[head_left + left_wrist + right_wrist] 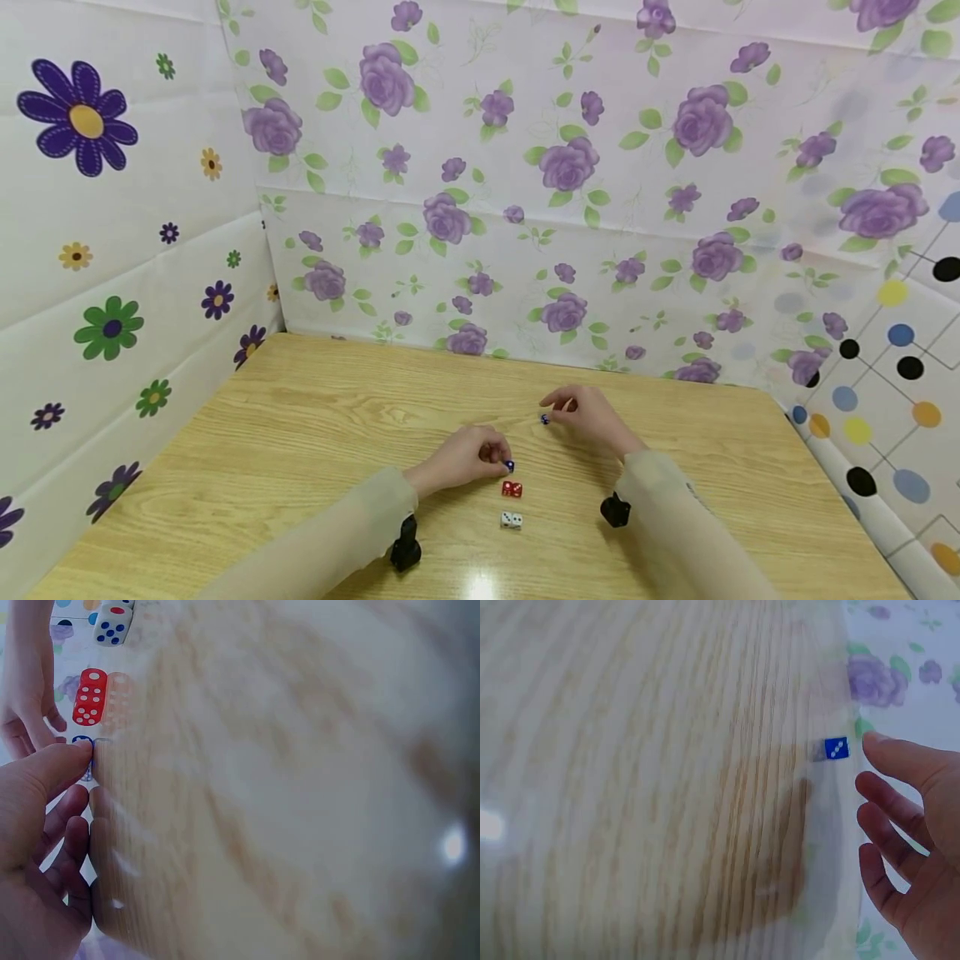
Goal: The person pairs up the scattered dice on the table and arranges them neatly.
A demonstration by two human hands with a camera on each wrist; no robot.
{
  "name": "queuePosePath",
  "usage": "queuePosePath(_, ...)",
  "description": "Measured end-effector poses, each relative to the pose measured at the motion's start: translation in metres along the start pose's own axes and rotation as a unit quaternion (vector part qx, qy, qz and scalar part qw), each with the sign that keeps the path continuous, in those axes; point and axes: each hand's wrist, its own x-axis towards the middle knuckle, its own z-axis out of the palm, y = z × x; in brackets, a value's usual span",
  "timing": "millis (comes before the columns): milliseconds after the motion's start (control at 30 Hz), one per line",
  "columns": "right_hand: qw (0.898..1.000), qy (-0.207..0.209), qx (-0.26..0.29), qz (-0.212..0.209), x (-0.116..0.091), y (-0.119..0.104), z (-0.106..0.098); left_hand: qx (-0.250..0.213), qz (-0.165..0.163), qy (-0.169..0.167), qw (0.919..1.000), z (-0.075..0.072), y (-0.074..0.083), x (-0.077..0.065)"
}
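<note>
My left hand (468, 457) holds a blue die (509, 467) at the tabletop. In the left wrist view the thumb (71, 756) lies over this die and partly hides it. Farther off, my right hand (588, 412) is beside a second blue die (545, 419). The right wrist view shows this die (837, 748) standing on the table with three pips facing the camera, a small gap from the thumb (892, 754); the fingers are loosely bent and apart. Two red dice (512, 489) sit side by side just nearer than the left hand's die.
A pair of white dice (512, 520) lies nearer than the red ones. The wooden table (315, 417) has a glossy top. A rose-patterned sheet (480, 208) rises behind it, with a flowered sheet (150, 275) at left and a dotted one (900, 400) at right.
</note>
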Motion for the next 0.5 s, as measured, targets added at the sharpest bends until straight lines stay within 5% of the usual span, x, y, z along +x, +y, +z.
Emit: queuePosePath(500,0.999,-0.019,0.035,-0.002,0.003,0.016,0.009,0.007,0.009,0.000,0.9999,-0.001,0.003,-0.001)
